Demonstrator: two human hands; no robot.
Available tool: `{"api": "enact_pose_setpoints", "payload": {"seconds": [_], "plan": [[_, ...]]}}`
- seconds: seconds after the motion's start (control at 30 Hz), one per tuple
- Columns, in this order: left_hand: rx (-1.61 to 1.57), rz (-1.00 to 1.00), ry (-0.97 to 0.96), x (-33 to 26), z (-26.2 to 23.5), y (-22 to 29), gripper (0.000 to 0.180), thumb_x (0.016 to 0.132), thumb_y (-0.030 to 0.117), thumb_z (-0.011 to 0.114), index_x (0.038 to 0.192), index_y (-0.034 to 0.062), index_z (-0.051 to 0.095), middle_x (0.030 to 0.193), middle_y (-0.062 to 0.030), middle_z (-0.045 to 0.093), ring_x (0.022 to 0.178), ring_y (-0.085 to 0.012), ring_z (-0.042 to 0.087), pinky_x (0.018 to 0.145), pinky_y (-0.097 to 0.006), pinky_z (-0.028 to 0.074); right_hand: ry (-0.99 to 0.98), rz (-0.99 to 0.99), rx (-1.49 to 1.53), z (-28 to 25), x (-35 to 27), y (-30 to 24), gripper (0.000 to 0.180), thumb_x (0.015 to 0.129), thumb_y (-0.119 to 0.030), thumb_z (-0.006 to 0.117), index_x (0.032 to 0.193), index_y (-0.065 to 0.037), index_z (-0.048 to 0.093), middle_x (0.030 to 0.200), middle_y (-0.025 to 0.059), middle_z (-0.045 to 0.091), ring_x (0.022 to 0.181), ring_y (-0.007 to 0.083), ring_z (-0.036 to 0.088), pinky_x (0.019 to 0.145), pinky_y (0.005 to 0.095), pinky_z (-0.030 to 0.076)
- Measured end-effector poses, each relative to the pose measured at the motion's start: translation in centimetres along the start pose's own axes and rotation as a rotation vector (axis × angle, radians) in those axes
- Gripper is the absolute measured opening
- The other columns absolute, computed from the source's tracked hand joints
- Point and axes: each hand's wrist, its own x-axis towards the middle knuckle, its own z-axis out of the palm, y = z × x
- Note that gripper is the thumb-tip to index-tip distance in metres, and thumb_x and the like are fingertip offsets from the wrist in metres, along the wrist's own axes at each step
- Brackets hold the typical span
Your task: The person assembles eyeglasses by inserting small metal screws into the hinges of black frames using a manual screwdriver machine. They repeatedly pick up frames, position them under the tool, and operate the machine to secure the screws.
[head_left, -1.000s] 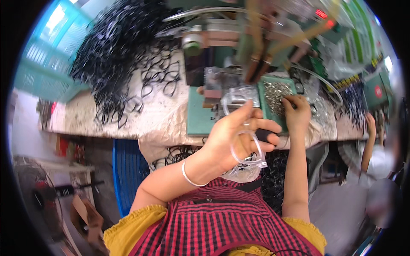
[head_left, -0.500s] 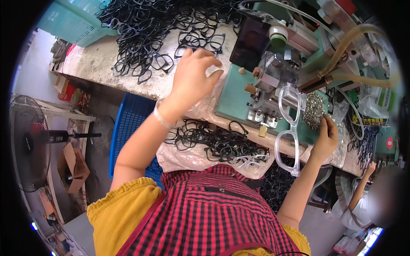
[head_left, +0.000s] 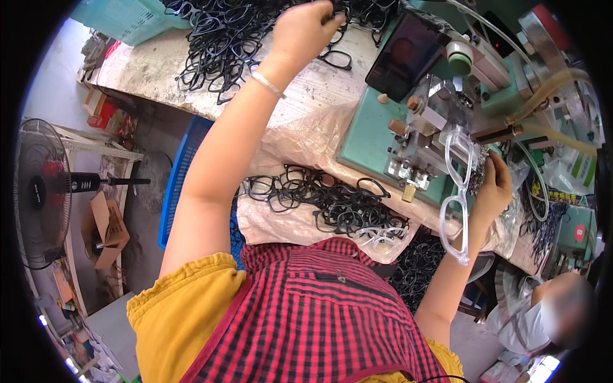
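My left hand [head_left: 303,32] is at the far edge of the view, over a heap of black eyeglass frames [head_left: 223,45]. Its thumb and fingers are apart, and nothing shows between them. At the right, my right hand [head_left: 493,195] has its fingers bent together at a pile of small shiny metal parts [head_left: 476,169]. What they hold, if anything, is hidden. Beside that hand, a clear eyeglass frame [head_left: 454,220] hangs upright at the front of the green bench machine [head_left: 370,137], its lower end in front of my right wrist.
Nearer me lie more black frames [head_left: 345,201] and some clear frames [head_left: 381,237] on plastic sheeting. A dark-screened device [head_left: 405,54] leans by the machine. A blue basket [head_left: 182,172] and a fan [head_left: 41,191] stand left. Another person [head_left: 530,319] sits at the right.
My left hand has moved away from me, further over the black frames. My right hand has moved a little further in to the metal parts. The whole view has shifted slightly.
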Motion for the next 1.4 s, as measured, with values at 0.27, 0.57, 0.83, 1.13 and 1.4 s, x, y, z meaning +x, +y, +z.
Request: {"api": "enact_pose_setpoints", "payload": {"seconds": [0.27,0.57,0.83,1.13,1.4], "plan": [[-0.058,0.002,0.106,-6.7,0.0,1.0,0.03,0.087,0.021,0.074,0.072,0.0041,0.054,0.067,-0.0109,0.059,0.063,-0.0328,0.057,0.056,-0.041,0.044,0.056,0.15,0.07,-3.8,-5.1,-1.2,0.017,0.09,0.002,0.064,0.106,0.002,0.072,0.106,0.0076,0.071,0.099,0.0156,0.065,0.091,0.0275,0.049],[-0.548,-0.253,0.053,-6.9,-1.8,6.9,0.023,0.096,0.015,0.068,0.078,0.0006,0.066,0.077,-0.0052,0.074,0.062,-0.0039,0.055,0.058,-0.02,0.042,-0.047,0.004,0.584,3.7,-1.2,-9.9,0.051,0.081,0.006,0.072,0.126,0.006,0.049,0.09,0.0033,0.064,0.084,0.009,0.059,0.081,0.0214,0.045],[-1.008,0.015,0.243,-4.2,-7.6,14.2,0.023,0.104,0.011,0.051,0.082,0.0024,0.051,0.081,-0.018,0.072,0.069,-0.0206,0.069,0.067,-0.026,0.055,-0.093,0.122,0.713,3.4,-1.5,-11.6,0.051,0.079,0.005,0.071,0.126,0.004,0.051,0.087,0.0028,0.063,0.087,0.0079,0.059,0.084,0.0222,0.046],[-0.714,0.122,0.05,0.5,-9.4,20.1,0.026,0.099,0.004,0.058,0.074,0.0027,0.051,0.077,-0.017,0.073,0.065,-0.0164,0.067,0.068,-0.027,0.051,-0.101,0.243,0.957,3.6,-2.0,-14.4,0.049,0.08,0.005,0.07,0.126,0.003,0.053,0.087,0.0039,0.069,0.086,0.0082,0.061,0.084,0.0232,0.046],[-0.589,1.077,-0.265,-5.2,-7.7,22.4,0.032,0.078,0.011,0.079,0.069,0.0106,0.048,0.082,-0.0041,0.07,0.055,-0.0142,0.054,0.047,-0.028,0.043,-0.063,-0.166,-0.219,0.1,0.4,-6.2,0.024,0.078,-0.01,0.068,0.101,-0.006,0.073,0.115,0.0186,0.068,0.117,0.0361,0.06,0.103,0.0444,0.045]]}}
